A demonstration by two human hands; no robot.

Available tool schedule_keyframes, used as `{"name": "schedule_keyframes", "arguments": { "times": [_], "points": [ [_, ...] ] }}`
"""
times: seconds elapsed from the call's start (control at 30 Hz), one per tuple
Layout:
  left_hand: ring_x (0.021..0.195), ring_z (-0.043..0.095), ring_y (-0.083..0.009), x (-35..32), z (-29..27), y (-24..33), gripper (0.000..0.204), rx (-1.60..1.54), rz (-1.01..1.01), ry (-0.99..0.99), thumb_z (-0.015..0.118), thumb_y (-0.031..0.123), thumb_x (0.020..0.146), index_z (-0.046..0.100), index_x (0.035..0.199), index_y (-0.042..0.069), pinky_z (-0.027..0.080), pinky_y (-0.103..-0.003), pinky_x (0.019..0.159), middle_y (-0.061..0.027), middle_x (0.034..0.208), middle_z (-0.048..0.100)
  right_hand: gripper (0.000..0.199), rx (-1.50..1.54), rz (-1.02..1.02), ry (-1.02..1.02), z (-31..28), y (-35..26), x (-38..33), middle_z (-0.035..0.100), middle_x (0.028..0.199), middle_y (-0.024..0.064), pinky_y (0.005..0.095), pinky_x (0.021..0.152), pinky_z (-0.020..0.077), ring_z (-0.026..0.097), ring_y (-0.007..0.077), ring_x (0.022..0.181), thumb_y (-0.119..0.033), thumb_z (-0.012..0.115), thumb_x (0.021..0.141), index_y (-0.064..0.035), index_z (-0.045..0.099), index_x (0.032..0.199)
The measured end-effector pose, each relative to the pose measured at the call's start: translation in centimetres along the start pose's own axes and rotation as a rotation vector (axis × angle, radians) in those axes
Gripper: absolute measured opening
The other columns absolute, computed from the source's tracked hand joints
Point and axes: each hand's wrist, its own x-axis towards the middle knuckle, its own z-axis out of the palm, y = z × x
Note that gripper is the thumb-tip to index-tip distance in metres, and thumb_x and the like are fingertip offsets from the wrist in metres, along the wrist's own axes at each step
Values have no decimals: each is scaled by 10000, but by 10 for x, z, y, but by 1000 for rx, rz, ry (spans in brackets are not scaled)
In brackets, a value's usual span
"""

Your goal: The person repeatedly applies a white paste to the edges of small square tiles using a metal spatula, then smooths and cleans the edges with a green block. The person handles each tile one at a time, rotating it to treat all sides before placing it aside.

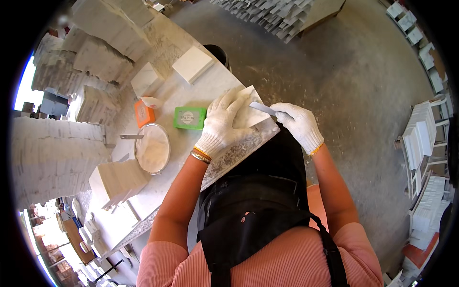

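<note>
My left hand [222, 120], in a white knit glove, lies flat with fingers spread on a white marble tile [245, 116] at the table's corner. In my gloved right hand [300, 123] is a flat grey blade-like tool [262, 108]; its far end lies over the tile's right edge. Whether the tool is a file or a scraper I cannot tell. Just left of my left hand sits a green block-shaped pad [190, 117] with a round label. My left palm hides part of the tile.
On the stone table [186, 158] are an orange pad [144, 114], a round tub of pale powder or paste [153, 149] and a stack of tiles [117, 181]. More tiles [192, 64] lie beyond. A black bucket [218, 53] stands past the table edge. Stone slabs [57, 153] rise at left.
</note>
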Motion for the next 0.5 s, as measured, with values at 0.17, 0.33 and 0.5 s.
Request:
{"name": "schedule_keyframes", "arguments": {
  "times": [0.17,0.33,0.5],
  "points": [
    [1395,399,-418,2,5,-8,944,-26,63,75,876,383,602,531,1440,119,328,-525,1144,-183,1507,445,173,-97,-222,138,8,10,10,723,920,81,346,705,535,677,285,799,-146,674,896,-163,739,1056],
    [1384,419,-411,2,8,-10,912,-41,64,102,863,360,604,548,1423,112,343,-514,1139,-183,1486,470,184,-171,-216,91,11,8,19,706,869,101,360,681,526,668,290,770,-170,664,907,-172,743,1073],
    [1373,433,-407,1,11,-10,895,-20,53,122,853,321,602,547,1416,111,359,-514,1129,-174,1469,492,263,-250,-167,-26,2,3,13,728,942,112,346,730,548,693,281,810,-98,690,882,-114,726,1141]
  ]
}}
